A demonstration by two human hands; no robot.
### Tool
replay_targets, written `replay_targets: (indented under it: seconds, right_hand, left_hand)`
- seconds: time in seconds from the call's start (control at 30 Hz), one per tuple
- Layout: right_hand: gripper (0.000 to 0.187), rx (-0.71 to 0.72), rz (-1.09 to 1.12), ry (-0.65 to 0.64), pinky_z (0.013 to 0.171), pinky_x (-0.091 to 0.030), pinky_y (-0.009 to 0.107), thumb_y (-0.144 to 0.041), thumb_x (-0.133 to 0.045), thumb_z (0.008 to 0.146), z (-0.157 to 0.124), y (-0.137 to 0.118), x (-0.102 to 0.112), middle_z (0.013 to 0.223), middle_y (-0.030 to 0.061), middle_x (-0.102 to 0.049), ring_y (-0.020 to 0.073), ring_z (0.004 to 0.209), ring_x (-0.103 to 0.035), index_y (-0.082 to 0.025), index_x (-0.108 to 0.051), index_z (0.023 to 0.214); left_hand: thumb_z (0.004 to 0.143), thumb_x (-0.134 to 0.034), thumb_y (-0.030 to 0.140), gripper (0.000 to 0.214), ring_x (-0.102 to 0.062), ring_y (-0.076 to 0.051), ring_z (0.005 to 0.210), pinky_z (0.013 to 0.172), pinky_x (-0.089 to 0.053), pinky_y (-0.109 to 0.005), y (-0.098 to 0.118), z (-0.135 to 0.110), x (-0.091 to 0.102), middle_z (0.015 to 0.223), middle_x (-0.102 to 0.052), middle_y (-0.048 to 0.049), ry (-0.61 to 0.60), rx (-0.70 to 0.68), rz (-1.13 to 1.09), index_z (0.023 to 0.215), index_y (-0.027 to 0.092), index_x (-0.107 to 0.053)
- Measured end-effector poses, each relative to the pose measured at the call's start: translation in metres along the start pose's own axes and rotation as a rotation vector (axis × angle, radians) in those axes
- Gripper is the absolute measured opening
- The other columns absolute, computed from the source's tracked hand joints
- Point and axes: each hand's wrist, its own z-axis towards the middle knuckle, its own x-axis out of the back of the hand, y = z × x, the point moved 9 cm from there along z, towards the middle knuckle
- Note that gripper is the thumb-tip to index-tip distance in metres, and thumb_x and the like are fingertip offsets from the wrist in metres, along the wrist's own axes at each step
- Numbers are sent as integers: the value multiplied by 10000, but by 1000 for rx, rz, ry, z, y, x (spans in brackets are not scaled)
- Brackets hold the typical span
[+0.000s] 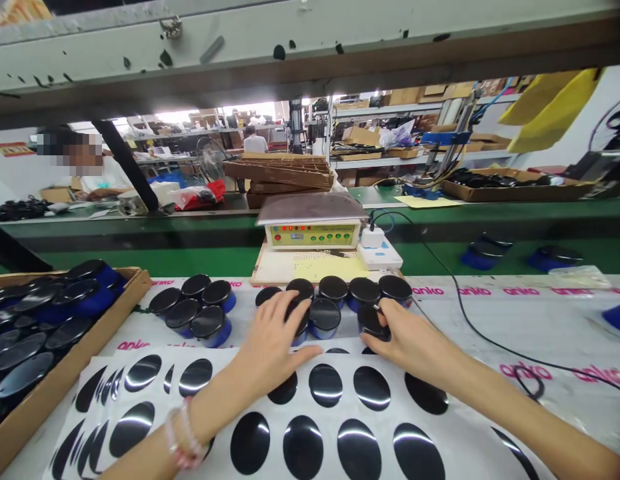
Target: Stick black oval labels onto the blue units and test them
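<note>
Two loose rows of round blue housings with glossy black tops (325, 317) stand on the bench in front of me. My right hand (410, 333) grips one such housing (373, 321) at the right of the nearer row, thumb and fingers at its sides. My left hand (270, 337) reaches over the housings at the left of this group; its fingers are spread, the fingertips over a black top and the thumb held apart. Below both hands lie white sheets carrying black oval stickers (326, 385). A second cluster of housings (211, 325) stands to the left.
A cardboard box (135, 293) full of the same housings stands at left. Behind the rows is a control box (313, 233) with lit buttons, beside a white power strip (383, 255). A black cable (460, 307) crosses the right side. A shelf beam (290, 50) runs overhead. Two people sit farther back.
</note>
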Motion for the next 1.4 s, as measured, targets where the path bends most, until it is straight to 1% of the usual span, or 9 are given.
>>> replay_targets:
  seconds: [0.23, 0.4, 0.6, 0.83, 0.93, 1.03, 1.1, 1.27, 1.4]
  right_hand:
    - [270, -20, -111, 36, 529, -422, 326, -395, -543, 800, -20, 49, 23, 744, 46, -555, 232, 628, -583, -252, -329, 720]
    - [293, 148, -184, 75, 754, -420, 391, -440, -518, 893, 15, 16, 32, 904, 101, -563, 293, 922, -547, -233, -363, 755]
    - [368, 241, -169, 23, 736, -397, 378, -348, -738, 726, 66, -8, 12, 804, 77, -583, 319, 866, -565, -227, -390, 725]
    - [272, 199, 8, 42, 579, -388, 271, -364, -637, 803, 38, 3, 52, 767, -15, -532, 179, 660, -531, -227, -406, 846]
    - [272, 154, 54, 44, 550, -396, 256, -400, -586, 845, 28, 8, 58, 762, -38, -505, 162, 621, -524, -234, -426, 989]
    - [270, 156, 44, 14, 605, -403, 271, -362, -604, 830, 36, 8, 47, 793, -26, -511, 172, 671, -535, -223, -427, 978]
    - [253, 174, 22, -30, 626, -395, 278, -335, -628, 811, 47, 7, 35, 816, -10, -528, 178, 705, -538, -213, -425, 899]
    - [259, 218, -70, -148, 623, -394, 272, -294, -680, 790, 63, 9, 17, 796, -9, -535, 164, 701, -526, -193, -443, 814]
    - [221, 235, -170, -173, 785, -421, 351, -236, -714, 751, 57, 7, 10, 879, 17, -541, 210, 898, -521, -168, -514, 813]
  left_hand:
    - [863, -612, 469, 626, -550, -372, 1110, 907, -450, -542, 25, 30, -33, 1253, -579, -222, -11, -40, 70, 1339, 81, -494]
    - [770, -662, 596, 710, -543, -328, 1084, 935, -425, -475, 25, 28, -32, 1185, -631, -146, -54, -164, -12, 1264, 105, -528]
    - [786, -642, 607, 705, -555, -294, 1042, 929, -404, -461, 31, 28, -30, 1161, -632, -138, -56, -148, -84, 1266, 118, -474]
    - [725, -657, 671, 803, -571, -288, 1062, 946, -427, -434, 64, 48, -39, 1221, -608, -122, -115, -168, -172, 1289, 137, -455]
    - [756, -636, 659, 732, -561, -288, 1054, 906, -462, -420, 54, 56, -30, 1203, -589, -115, -101, -68, -194, 1250, 142, -478]
    - [915, -561, 349, 395, -529, -292, 1118, 953, -438, -438, 34, 65, -27, 1242, -553, -133, -112, 4, -173, 1240, 135, -494]
    - [893, -570, 230, 408, -507, -296, 1174, 996, -417, -456, 22, 76, -35, 1296, -525, -144, -156, 8, -160, 1279, 133, -478]
    - [885, -622, 377, 441, -560, -267, 1133, 964, -455, -503, 5, 102, -62, 1256, -564, -105, -256, 1, -158, 1257, 165, -520]
    - [901, -598, 409, 410, -599, -242, 1056, 915, -493, -474, 1, 105, -64, 1184, -601, -94, -248, 37, -176, 1223, 162, -543]
